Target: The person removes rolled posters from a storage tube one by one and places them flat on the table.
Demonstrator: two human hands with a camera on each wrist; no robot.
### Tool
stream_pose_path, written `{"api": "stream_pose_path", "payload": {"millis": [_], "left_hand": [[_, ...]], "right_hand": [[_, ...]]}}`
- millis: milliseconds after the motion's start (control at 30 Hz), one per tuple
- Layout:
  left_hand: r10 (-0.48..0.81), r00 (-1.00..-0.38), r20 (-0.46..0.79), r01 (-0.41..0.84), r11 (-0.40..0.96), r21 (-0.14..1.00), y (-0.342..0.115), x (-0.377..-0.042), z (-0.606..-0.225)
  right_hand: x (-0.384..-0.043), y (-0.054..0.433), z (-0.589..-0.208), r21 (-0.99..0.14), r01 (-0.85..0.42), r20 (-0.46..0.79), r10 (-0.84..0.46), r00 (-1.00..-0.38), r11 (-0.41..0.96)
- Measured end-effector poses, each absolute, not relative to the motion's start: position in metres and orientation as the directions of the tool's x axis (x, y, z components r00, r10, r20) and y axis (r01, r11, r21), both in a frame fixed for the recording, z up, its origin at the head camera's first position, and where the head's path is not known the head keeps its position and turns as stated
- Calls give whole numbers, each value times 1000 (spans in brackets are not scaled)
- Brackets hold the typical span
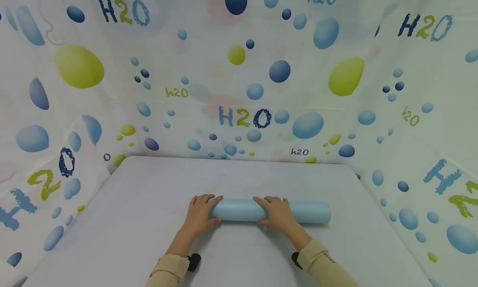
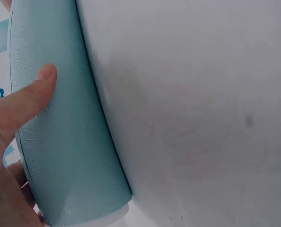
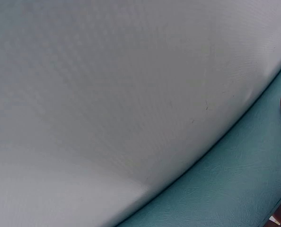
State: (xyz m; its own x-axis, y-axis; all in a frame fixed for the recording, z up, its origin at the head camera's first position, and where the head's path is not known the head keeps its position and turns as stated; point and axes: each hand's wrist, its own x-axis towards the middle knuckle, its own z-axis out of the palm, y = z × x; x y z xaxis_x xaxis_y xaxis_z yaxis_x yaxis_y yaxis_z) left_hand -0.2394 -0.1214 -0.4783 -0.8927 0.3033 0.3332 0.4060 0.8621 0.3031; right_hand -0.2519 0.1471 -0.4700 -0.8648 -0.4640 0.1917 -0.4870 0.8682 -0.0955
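Lying lengthwise on the white table (image 1: 149, 204), the pale blue roll (image 1: 240, 210) runs roughly parallel to the far edge, with bare surface between it and that edge. Its right end sits nearer the table's right edge than its left end does to the left edge. The left hand (image 1: 201, 215) holds the left end, thumb on the near side and fingers over towards the far side; the right hand (image 1: 278, 214) grips past the middle in the same way, so a stretch of roll extends beyond it towards the right edge. Each grip is about as wide as the roll is thick. Spacing the hands apart probably steadies the length and keeps the round body from rolling off, and the opposed thumbs seem placed to stop it slipping towards the near side. In the left wrist view, the lightly creased surface shows a thin line along one side, perhaps the border of a wound sheet. Whether the roll is hollow, or wraps anything, cannot be told. Behind the far edge and its two corners hangs a cloth (image 1: 209, 62) printed with drops and H2O lettering.
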Motion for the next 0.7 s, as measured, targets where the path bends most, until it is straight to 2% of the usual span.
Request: {"api": "stream_pose_path", "payload": {"millis": [233,333,433,600,700], "left_hand": [[302,-894,330,400,871,286,-125,-240,-475],[262,-901,347,379,863,335,-128,-240,-474],[191,-925,328,334,819,465,-135,-241,-470],[50,-978,201,182,672,718,-153,-238,-464],[-18,-993,121,85,603,793,-164,-236,-465]], "right_hand": [[-253,145,-471,-88,-487,199,-464,-863,869],[-253,145,-469,-86,-487,196,-465,-864,869],[-253,145,-468,-87,-485,193,-463,-865,870],[-254,146,-468,-77,-480,185,-460,-868,874],[-254,146,-469,-77,-482,183,-463,-867,873]]}}
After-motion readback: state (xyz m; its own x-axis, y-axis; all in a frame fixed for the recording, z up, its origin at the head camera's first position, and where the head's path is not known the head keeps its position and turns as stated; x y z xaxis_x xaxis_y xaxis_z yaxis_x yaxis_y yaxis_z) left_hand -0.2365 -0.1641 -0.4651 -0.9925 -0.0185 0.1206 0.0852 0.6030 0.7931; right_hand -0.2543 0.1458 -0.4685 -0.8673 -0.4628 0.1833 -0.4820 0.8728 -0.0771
